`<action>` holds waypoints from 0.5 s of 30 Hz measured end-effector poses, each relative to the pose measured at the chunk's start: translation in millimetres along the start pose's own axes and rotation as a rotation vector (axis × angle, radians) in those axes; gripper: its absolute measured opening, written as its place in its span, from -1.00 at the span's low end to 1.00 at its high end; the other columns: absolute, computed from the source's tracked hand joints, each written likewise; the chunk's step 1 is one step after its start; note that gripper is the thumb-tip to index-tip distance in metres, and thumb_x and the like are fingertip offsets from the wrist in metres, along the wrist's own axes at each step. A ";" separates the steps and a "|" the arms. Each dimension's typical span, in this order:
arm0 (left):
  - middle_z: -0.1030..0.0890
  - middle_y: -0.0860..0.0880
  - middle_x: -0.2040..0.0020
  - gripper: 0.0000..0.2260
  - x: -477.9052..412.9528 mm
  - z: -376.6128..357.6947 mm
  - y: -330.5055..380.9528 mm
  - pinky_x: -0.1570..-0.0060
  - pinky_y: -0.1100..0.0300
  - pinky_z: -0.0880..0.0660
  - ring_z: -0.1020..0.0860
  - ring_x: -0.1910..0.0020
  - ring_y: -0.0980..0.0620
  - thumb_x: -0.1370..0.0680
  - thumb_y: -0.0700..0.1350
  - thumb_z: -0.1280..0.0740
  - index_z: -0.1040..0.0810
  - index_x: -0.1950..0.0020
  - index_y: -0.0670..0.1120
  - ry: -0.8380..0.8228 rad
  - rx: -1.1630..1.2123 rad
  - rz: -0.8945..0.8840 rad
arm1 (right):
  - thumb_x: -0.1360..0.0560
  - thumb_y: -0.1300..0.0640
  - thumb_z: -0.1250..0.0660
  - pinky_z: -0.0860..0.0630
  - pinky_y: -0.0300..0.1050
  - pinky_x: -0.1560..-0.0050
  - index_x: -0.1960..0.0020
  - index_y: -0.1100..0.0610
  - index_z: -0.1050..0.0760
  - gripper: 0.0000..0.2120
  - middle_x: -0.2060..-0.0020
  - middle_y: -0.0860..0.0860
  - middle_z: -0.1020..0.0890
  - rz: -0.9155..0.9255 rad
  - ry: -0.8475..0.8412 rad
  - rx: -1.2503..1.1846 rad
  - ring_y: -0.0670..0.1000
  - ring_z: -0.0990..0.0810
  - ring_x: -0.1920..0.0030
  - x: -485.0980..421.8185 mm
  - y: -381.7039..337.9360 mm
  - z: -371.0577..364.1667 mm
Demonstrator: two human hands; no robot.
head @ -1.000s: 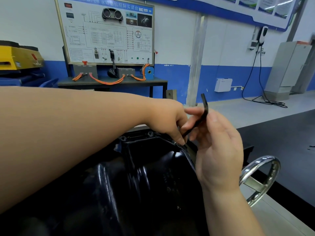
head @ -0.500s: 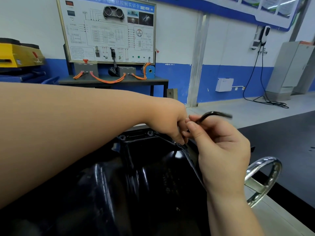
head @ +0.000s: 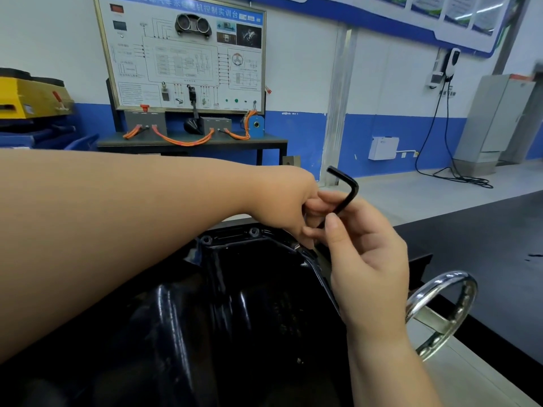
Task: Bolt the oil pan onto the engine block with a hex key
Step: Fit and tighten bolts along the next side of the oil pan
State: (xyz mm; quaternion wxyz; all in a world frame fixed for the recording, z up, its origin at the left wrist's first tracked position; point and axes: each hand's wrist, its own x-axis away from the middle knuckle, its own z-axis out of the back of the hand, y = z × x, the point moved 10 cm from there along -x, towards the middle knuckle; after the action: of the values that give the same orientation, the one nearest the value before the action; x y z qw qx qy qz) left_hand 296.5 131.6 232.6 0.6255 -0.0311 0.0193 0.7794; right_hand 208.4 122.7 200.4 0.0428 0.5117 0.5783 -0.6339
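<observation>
The glossy black oil pan [head: 235, 304] fills the lower middle, with bolt heads [head: 254, 231] in its far rim. My right hand [head: 367, 268] pinches the shaft of a black L-shaped hex key [head: 348, 195] between thumb and fingers; the key's short arm points up and to the left. My left hand [head: 288, 207] reaches in from the left, its fingers curled around the key's lower end at the pan's far right rim. The key's tip and whatever it sits in are hidden behind the fingers.
A chrome handwheel [head: 440, 292] sticks out to the right of the pan, just below my right wrist. Beyond it lies a dark floor mat [head: 484, 230]. A training board [head: 188, 54] on a table [head: 191, 141] stands at the back wall.
The hex key has turned in my right hand: its short arm stood up, swung over to the right, and now points up-left again. My left hand has stayed at the pan's rim.
</observation>
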 end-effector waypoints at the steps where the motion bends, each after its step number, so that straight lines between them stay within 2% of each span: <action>1: -0.36 0.09 0.54 -0.66 0.5 -0.1 0.1 0.48 0.43 -0.29 -0.38 0.52 0.19 -0.43 -0.03 -0.44 -0.38 0.48 0.05 -0.001 0.020 -0.004 | -0.50 0.28 -0.20 -0.57 -0.26 0.07 -0.06 0.05 -0.58 -0.74 0.07 -0.02 -0.69 0.011 0.011 0.005 -0.07 -0.67 0.12 -0.1 -1.6 0.6; 4: -0.41 0.08 0.48 -0.70 1.1 -1.0 0.9 0.44 0.41 -0.30 -0.40 0.48 0.17 -0.42 -0.02 -0.45 -0.41 0.44 0.07 -0.008 0.029 -0.008 | -0.49 0.29 -0.22 -0.57 -0.29 0.10 -0.02 0.04 -0.61 -0.74 0.11 -0.04 -0.70 0.036 0.041 0.028 -0.07 -0.68 0.10 -0.7 -3.9 3.6; 8: -0.43 0.10 0.47 -0.73 2.1 -0.8 3.8 0.42 0.40 -0.30 -0.40 0.49 0.21 -0.40 0.02 -0.46 -0.42 0.42 0.12 -0.017 0.034 -0.029 | -0.42 0.23 -0.34 -0.56 -0.29 0.18 0.13 -0.01 -0.66 -0.82 0.22 -0.07 -0.71 0.021 0.101 0.040 -0.05 -0.68 0.21 -1.4 -2.0 11.0; 12: -0.47 0.15 0.47 -0.79 1.6 -4.3 5.4 0.38 0.41 -0.32 -0.41 0.45 0.21 -0.39 0.01 -0.46 -0.48 0.38 0.10 -0.041 0.054 -0.037 | -0.32 0.17 -0.46 -0.58 -0.15 0.27 0.34 -0.06 -0.54 -0.83 0.36 -0.02 -0.63 0.019 0.170 0.087 0.09 -0.63 0.30 -1.6 -2.1 19.6; 15: -0.42 0.29 0.58 -0.66 -0.2 -6.3 6.1 0.45 0.52 -0.29 -0.40 0.50 0.36 -0.42 -0.09 -0.42 -0.35 0.47 0.09 -0.058 0.029 -0.045 | -0.35 0.24 -0.50 -0.48 -0.36 0.33 0.39 -0.08 -0.44 -0.67 0.41 -0.11 -0.59 0.034 0.142 0.114 -0.09 -0.57 0.35 -2.7 -5.1 15.9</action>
State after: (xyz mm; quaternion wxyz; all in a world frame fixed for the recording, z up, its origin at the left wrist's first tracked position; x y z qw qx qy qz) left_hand 290.7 129.6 226.3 0.6436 0.0001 0.0119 0.7653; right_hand 196.9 110.6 202.8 -0.0168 0.5666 0.5342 -0.6272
